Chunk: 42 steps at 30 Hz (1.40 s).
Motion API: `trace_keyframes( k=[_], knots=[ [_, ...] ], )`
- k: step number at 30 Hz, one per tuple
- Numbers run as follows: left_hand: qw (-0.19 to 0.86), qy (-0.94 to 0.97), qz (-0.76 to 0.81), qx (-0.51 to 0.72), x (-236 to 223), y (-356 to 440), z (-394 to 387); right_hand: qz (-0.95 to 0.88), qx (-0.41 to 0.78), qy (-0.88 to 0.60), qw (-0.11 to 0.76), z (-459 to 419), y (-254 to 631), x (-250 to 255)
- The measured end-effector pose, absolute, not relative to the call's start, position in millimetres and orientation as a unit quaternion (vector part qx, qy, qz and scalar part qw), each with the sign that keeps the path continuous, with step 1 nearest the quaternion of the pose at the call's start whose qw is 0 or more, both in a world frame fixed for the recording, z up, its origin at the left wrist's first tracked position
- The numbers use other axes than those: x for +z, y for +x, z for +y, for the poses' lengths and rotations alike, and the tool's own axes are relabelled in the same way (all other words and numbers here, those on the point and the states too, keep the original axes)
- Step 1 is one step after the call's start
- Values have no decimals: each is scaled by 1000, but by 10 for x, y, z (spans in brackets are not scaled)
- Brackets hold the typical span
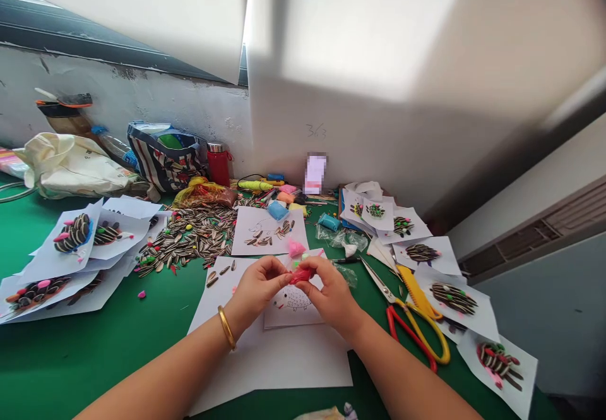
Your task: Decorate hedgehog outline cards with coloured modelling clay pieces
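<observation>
Red lump (302, 275) is pinched narrowly in the fingertips of left hand (255, 288) and right hand (334, 295), above hedgehog drawing (294, 300); scissors (384, 287) placed right, seed pile (192, 234) far left.

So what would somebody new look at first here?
Probably the left hand and right hand in the middle, pinching a red piece above a spiky animal drawing. Next might be the big heap of striped seeds, farther back on the left. The scissors on the green table, right of the hands, stand out too.
</observation>
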<state>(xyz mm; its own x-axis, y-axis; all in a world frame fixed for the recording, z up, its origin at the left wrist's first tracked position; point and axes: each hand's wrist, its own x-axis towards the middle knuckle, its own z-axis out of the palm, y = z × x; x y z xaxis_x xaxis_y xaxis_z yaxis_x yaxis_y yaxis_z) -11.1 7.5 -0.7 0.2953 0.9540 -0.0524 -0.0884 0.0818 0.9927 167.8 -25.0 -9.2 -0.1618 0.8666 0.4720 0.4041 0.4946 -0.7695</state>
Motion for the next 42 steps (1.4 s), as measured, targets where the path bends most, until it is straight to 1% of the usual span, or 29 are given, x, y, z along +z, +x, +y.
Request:
trace_keyframes(
  k=[4,11,15,19,22,25,30,34,39,42],
  knots=[
    [606,525,425,420,-13,-89,70,-718,267,-441,469,-247,1653,-89],
    [560,498,450,485,-9,-138,99,-668,289,-475,494,-184,1742,-89],
    [584,504,427,472,24,-145,97,-665,296,-475,495,-175,1755,-93],
    [623,507,412,430,48,-140,95,-685,273,-457,498,-186,1750,-108],
    [622,509,414,427,28,-135,89,-723,256,-426,480,-197,1734,-105],
    [618,512,412,431,-14,-122,75,-732,265,-420,466,-202,1702,-90],
    [618,538,389,421,-57,-100,63,-721,265,-428,477,-200,1674,-68],
    [608,527,400,438,-25,-121,71,-705,250,-458,480,-194,1719,-105],
    [623,506,400,442,39,-140,71,-658,338,-459,492,-190,1759,-173],
    [629,503,405,433,32,-124,67,-667,342,-446,489,-197,1740,-183]
  ],
)
